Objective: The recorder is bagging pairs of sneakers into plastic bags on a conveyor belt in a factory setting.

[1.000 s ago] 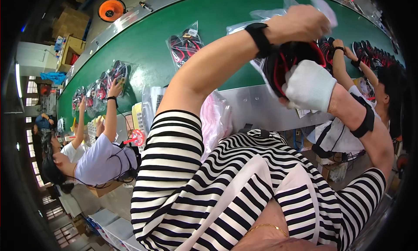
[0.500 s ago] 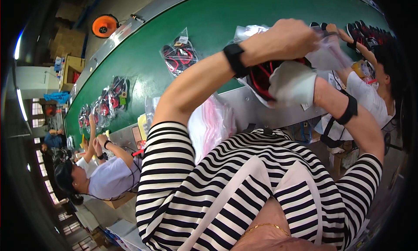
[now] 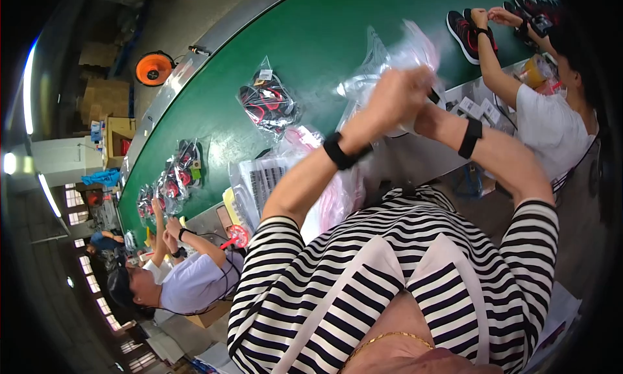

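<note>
My left hand [image 3: 397,94] and my right hand [image 3: 429,112] meet above the near edge of the green conveyor belt [image 3: 324,30]. Both grip a crumpled clear plastic bag [image 3: 389,53] that rises above the fingers. My left hand covers most of my right hand. What is inside the bag is hidden by my hands. Each wrist wears a black band.
Bagged black-and-red shoes [image 3: 266,101] lie on the belt, with more bagged shoes [image 3: 185,166] further left. A stack of clear bags [image 3: 272,179] lies under my left arm. One co-worker [image 3: 551,121] handles a shoe [image 3: 464,30] at right; another person [image 3: 188,283] works at left. An orange fan [image 3: 154,68] stands beyond the belt.
My hands have come together and closed on the bag. The black-and-red shoe and white wad seen earlier are no longer visible. The view has swung toward the belt's left.
</note>
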A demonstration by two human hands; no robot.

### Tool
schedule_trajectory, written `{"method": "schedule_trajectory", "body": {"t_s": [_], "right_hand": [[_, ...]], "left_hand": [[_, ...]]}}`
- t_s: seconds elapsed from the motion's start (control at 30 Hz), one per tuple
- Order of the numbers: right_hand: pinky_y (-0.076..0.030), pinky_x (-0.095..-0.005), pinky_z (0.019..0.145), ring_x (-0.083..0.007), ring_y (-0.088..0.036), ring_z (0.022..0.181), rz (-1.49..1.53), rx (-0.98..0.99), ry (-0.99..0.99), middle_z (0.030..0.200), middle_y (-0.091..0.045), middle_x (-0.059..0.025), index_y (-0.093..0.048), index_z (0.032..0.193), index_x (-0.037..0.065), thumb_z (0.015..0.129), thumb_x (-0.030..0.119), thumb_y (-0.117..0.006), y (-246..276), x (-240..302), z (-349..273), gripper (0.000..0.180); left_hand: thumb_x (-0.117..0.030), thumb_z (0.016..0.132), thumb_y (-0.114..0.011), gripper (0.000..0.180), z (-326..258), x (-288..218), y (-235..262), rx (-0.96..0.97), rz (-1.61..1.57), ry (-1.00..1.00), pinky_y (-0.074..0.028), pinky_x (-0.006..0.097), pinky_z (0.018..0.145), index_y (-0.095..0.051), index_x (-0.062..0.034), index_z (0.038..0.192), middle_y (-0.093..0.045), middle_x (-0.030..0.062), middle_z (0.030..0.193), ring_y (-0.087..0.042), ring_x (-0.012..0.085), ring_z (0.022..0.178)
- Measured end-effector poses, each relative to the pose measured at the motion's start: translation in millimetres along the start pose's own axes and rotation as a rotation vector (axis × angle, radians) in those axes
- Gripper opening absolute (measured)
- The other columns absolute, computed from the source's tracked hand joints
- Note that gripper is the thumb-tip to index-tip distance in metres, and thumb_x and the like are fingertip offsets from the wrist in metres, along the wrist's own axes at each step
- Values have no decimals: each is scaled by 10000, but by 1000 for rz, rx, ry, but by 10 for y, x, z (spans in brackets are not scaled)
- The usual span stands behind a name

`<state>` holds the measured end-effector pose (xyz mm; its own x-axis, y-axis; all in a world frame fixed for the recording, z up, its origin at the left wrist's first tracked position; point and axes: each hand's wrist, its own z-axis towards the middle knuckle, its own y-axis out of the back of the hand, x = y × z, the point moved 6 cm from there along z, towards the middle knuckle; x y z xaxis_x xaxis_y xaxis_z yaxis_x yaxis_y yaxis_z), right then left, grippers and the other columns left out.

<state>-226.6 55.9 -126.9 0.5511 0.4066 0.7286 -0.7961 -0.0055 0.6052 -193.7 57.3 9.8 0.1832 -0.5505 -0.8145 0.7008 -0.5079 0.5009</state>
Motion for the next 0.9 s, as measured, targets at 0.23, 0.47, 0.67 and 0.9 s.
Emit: {"method": "schedule_trajectory", "body": {"t_s": [0.23, 0.47, 0.67, 0.9], "right_hand": [[-473, -374, 610, -270, -598, 634, -412, 83, 497, 665, -621, -95, -644, 610, 101, 652, 335, -640, 88, 671, 226, 238], [-424, -360, 872, -235, -552, 1000, -593, 651, -298, 1122, -571, -101, -538, 1182, 98, 790, 373, -570, 480, 664, 246, 480], [-424, -370, 873, -240, -547, 1021, -519, 440, -320, 1128, -572, -109, -545, 1174, 95, 790, 365, -558, 328, 60, -290, 470], [-423, -385, 874, -246, -539, 1051, -417, 139, -278, 1136, -573, -121, -555, 1162, 91, 789, 353, -542, -23, -306, 303, 456]], "left_hand": [[-101, 808, -583, 135, 9, -241, -255, 310, 430, -255, -467, 330, 548, -639, -30, 907, -623, 110, 645, -583, 146, 599], [-5, 785, -569, 140, -76, 321, 569, 40, 80, 269, -482, 247, 550, -619, 12, 915, -630, 60, 676, -577, 83, 620], [-58, 756, -599, 192, -302, 84, -163, 119, 66, 76, -473, 346, 577, -594, -11, 943, -599, 229, 714, -632, 243, 620], [-129, 772, -641, 148, 6, 235, 587, 97, 68, 339, -390, 248, 541, -601, -1, 835, -545, 14, 669, -461, 65, 619]]}}
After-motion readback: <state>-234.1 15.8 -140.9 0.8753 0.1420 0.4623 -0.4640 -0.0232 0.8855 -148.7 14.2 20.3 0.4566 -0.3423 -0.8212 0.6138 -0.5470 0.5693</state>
